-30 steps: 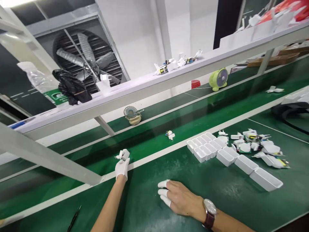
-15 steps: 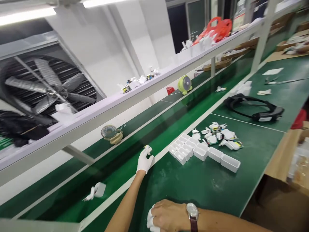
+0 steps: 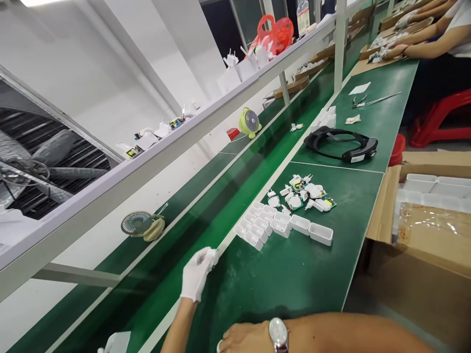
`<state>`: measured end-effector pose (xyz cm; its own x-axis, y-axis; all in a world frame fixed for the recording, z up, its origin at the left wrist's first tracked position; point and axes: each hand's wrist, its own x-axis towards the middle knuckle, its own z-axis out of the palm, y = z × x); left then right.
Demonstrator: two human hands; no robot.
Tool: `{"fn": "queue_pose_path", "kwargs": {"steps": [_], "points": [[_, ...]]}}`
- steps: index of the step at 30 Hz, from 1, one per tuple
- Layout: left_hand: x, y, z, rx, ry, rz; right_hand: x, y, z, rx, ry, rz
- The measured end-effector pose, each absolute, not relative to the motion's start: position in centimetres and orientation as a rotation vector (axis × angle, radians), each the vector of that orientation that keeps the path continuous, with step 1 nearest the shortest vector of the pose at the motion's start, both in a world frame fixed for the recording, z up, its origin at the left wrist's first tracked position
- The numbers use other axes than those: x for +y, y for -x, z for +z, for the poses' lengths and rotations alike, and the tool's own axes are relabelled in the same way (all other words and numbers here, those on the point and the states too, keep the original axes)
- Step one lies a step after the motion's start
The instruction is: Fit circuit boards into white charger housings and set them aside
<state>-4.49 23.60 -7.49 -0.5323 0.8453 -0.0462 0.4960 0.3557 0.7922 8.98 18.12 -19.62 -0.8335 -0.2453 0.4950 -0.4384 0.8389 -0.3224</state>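
Note:
My left hand, in a white glove, is over the near edge of the green conveyor belt. Its fingers are curled together; whatever they hold is too small and hidden to name. At the bottom edge my right hand, with a watch on the wrist, is partly cut off and its fingers are mostly out of view. Beyond my left hand, small white plastic cases stand in rows on the green bench. Behind them lies a pile of circuit boards with white parts. A white piece shows on the belt at bottom left.
A black headset lies farther along the bench, with pliers beyond it. Small fans stand behind the belt, under a long shelf. At right sits an open cardboard box. A co-worker's arms are at the far end.
The view has turned to the right. My left hand has drawn back toward me from the belt, where it was at a small white part with yellow on it. My right hand is now lower in view.

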Motion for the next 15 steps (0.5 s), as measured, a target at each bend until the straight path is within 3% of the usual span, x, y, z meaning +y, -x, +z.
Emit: {"fn": "queue_pose_path", "kwargs": {"steps": [7,15], "points": [[20.1,-3.9,-5.3,1.878,-1.642,0.408,17.6,-11.3,-17.7,-2.507,-0.442,0.461],[25.6,-7.2,-6.6,1.962,-1.993,0.306,17.6,-11.8,-16.0,-2.687,-0.441,0.313]]}}
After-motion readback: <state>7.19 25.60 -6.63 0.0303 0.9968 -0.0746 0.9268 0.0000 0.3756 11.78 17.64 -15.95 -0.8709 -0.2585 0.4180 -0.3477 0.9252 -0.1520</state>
